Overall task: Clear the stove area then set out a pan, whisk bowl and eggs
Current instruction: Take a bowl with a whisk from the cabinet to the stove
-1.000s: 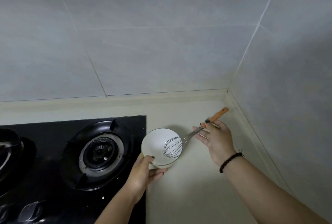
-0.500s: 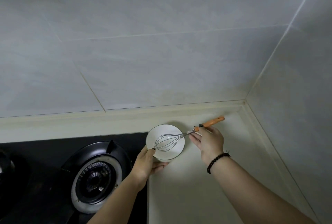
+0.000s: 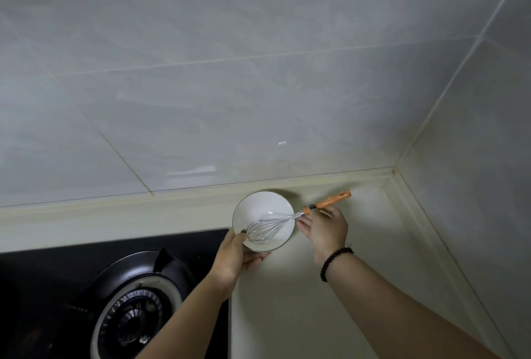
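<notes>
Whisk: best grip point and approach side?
Take the whisk by its orange handle, coming from the right. The handle sticks out past the bowl rim over open counter; the wire head lies inside the bowl. The right hand is already there.

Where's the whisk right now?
The wire whisk with the orange handle lies across the white bowl, wires inside, handle pointing right past the right hand. The bowl is on the pale counter by the back wall, right of the black stove.
</notes>
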`<move>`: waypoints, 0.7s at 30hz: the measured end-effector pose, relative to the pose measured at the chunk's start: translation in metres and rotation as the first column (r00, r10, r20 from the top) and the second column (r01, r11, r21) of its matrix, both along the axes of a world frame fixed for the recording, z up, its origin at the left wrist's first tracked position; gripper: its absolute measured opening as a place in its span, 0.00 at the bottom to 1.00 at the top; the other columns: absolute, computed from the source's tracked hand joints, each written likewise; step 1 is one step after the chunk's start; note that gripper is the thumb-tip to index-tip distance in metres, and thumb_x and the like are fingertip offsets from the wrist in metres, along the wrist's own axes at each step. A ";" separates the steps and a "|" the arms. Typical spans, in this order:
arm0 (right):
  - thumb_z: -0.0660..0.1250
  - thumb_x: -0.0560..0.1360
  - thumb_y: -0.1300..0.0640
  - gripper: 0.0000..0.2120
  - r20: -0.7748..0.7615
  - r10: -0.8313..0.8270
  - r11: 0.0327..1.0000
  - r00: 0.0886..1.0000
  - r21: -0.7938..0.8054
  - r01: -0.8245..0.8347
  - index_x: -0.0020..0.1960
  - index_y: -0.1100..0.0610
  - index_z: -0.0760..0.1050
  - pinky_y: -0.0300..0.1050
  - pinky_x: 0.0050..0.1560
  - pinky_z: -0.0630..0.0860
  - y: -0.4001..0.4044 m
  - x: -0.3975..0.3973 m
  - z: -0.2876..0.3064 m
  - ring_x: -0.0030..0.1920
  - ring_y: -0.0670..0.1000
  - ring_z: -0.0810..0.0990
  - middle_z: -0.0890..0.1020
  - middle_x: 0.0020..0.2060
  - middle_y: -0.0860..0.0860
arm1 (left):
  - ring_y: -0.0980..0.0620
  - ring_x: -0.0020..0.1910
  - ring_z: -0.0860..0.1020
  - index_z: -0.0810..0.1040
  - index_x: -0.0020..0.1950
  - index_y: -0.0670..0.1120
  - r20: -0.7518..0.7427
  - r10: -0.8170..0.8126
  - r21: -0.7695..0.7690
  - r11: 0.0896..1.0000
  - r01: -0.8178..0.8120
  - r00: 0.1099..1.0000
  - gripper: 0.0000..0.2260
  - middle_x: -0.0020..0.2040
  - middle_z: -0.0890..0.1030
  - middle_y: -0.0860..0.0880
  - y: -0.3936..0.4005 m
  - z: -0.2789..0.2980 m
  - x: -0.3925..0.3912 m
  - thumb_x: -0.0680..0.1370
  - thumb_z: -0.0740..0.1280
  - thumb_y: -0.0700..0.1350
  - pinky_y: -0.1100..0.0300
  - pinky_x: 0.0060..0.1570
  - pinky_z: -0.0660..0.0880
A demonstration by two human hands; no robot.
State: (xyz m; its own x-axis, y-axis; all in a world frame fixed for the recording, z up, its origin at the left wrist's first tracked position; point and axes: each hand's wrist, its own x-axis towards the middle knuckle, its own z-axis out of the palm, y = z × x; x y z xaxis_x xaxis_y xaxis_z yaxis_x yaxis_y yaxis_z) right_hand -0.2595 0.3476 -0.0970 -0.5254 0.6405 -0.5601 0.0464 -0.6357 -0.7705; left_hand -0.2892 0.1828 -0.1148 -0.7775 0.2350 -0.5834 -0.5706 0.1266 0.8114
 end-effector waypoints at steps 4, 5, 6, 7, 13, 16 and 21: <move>0.63 0.77 0.67 0.04 0.033 0.017 0.999 0.999 0.051 -0.018 0.52 0.64 0.72 0.42 0.36 0.82 0.000 -0.004 -0.005 0.41 0.58 0.83 0.80 0.43 0.60 | 0.40 0.47 0.85 0.75 0.59 0.51 -0.014 0.016 0.000 1.000 -0.016 1.000 0.11 0.52 0.84 0.44 0.004 -0.002 -0.004 0.83 0.54 0.47 0.56 0.43 0.79; 0.63 0.77 0.67 0.03 0.037 0.024 0.998 0.999 0.057 -0.026 0.51 0.63 0.72 0.42 0.37 0.81 0.000 -0.005 -0.005 0.41 0.58 0.83 0.80 0.43 0.60 | 0.40 0.47 0.85 0.75 0.60 0.51 -0.019 0.020 0.002 1.000 -0.020 1.000 0.11 0.52 0.84 0.44 0.005 -0.002 -0.004 0.84 0.55 0.49 0.56 0.43 0.79; 0.63 0.77 0.66 0.02 0.044 0.032 0.998 0.999 0.061 -0.034 0.49 0.62 0.72 0.43 0.38 0.81 0.001 -0.005 -0.006 0.40 0.57 0.83 0.81 0.44 0.59 | 0.40 0.47 0.84 0.75 0.60 0.51 -0.024 0.025 0.003 1.000 -0.025 0.999 0.11 0.52 0.84 0.44 0.004 -0.003 -0.003 0.84 0.55 0.50 0.57 0.43 0.79; 0.63 0.77 0.66 0.02 0.049 0.040 0.997 0.998 0.063 -0.043 0.48 0.61 0.73 0.43 0.39 0.81 0.001 -0.005 -0.006 0.40 0.56 0.83 0.81 0.44 0.59 | 0.40 0.47 0.84 0.75 0.60 0.51 -0.033 0.028 0.004 1.000 -0.028 0.999 0.11 0.51 0.83 0.44 0.004 -0.003 -0.002 0.84 0.55 0.51 0.57 0.42 0.79; 0.68 0.75 0.61 0.13 0.105 0.119 0.991 0.987 0.056 -0.125 0.59 0.62 0.73 0.41 0.37 0.79 0.002 0.004 -0.015 0.44 0.53 0.84 0.81 0.54 0.59 | 0.39 0.48 0.84 0.74 0.54 0.56 -0.060 0.048 0.001 0.999 -0.048 0.997 0.09 0.47 0.83 0.53 -0.001 0.008 0.003 0.83 0.55 0.46 0.52 0.49 0.78; 0.69 0.76 0.60 0.17 0.123 0.141 0.987 0.982 0.055 -0.148 0.63 0.64 0.72 0.40 0.35 0.78 -0.001 0.012 -0.013 0.43 0.52 0.83 0.79 0.57 0.59 | 0.44 0.45 0.85 0.70 0.64 0.53 -0.052 0.027 0.002 1.000 -0.027 0.998 0.11 0.58 0.79 0.55 -0.007 0.020 0.011 0.82 0.57 0.47 0.55 0.48 0.78; 0.66 0.77 0.61 0.16 0.109 0.185 0.981 0.977 0.031 -0.190 0.63 0.64 0.71 0.44 0.36 0.77 -0.013 0.041 0.005 0.42 0.53 0.81 0.78 0.50 0.55 | 0.44 0.45 0.85 0.68 0.64 0.50 -0.087 0.036 -0.024 0.999 -0.038 0.996 0.11 0.61 0.73 0.54 -0.022 0.046 0.040 0.82 0.58 0.45 0.53 0.52 0.78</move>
